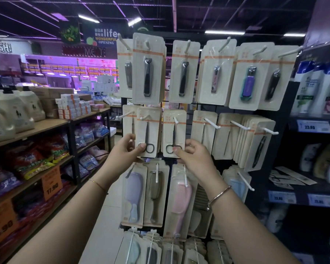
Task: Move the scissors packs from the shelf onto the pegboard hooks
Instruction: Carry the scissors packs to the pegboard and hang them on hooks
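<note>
Two scissors packs hang side by side on middle-row hooks, the left pack (pixel 148 131) beside the right pack (pixel 174 133), nail clippers (pixel 148 77) above, combs (pixel 154 195) below

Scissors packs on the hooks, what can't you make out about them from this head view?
- Left pack: the left hand covers its lower left corner and part of a finger loop.
- Right pack: the right hand covers its lower right corner.
- Card print on both: too small and blurred to read.
- Packs on the shelf: dim and blurred, count unclear.
</note>
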Tool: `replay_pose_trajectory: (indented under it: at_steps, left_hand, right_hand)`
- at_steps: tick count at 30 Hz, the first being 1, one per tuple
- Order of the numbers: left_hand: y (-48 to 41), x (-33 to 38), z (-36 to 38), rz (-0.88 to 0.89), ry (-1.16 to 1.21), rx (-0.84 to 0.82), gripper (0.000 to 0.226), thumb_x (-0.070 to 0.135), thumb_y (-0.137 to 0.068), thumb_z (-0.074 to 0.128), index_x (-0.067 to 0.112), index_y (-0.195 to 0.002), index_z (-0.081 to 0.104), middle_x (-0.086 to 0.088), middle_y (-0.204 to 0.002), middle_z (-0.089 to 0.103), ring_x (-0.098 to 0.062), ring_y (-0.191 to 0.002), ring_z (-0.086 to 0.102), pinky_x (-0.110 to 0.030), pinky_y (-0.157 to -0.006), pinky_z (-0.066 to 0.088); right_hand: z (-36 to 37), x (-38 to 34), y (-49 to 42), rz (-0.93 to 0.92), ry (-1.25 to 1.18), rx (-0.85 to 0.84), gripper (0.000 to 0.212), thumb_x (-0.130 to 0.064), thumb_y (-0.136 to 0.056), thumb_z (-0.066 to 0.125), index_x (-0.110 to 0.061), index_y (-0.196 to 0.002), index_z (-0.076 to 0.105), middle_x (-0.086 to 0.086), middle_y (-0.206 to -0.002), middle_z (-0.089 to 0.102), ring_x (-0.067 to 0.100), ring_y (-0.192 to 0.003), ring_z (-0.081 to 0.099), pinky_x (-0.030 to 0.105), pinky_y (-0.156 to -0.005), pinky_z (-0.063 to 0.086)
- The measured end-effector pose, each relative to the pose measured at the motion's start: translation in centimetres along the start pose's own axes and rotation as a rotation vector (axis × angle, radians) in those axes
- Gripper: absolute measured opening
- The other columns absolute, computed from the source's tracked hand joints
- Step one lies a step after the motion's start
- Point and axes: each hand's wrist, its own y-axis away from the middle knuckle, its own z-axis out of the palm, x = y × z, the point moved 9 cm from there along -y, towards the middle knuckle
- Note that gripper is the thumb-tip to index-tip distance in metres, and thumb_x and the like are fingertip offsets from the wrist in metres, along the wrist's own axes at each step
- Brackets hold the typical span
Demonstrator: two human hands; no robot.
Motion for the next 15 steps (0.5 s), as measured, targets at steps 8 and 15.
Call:
replay_pose_trajectory:
  at_steps: [8,15]
  left_hand:
    - [2.7,1.0,-2.1,0.058,-0.545,0.139,0.022,0.030,-0.085,0.068,0.019,-0.102,0.058,0.000,-0.088,0.065,-0.015,-0.079,0.064,-0.034,-0.071,0.058]
    - [6.4,5.5,1.5,0.146,-0.779,-0.029,0.020,0.043,-0.088,0.057,0.025,-0.098,0.058,0.007,-0.089,0.062,-0.010,-0.081,0.058,-0.034,-0.075,0.055]
  right_hand:
    - [-3.4,-2.3,2.6,-0.175,0.484,0.092,0.025,-0.023,-0.086,0.066,-0.024,-0.111,0.063,-0.004,-0.104,0.065,0.009,-0.086,0.061,0.016,-0.071,0.047]
    - [-5.5,-4.0,7.2,-0.295,0.820,0.040,0.017,-0.029,-0.089,0.061,-0.023,-0.104,0.066,-0.011,-0.093,0.058,0.005,-0.086,0.050,0.011,-0.067,0.034]
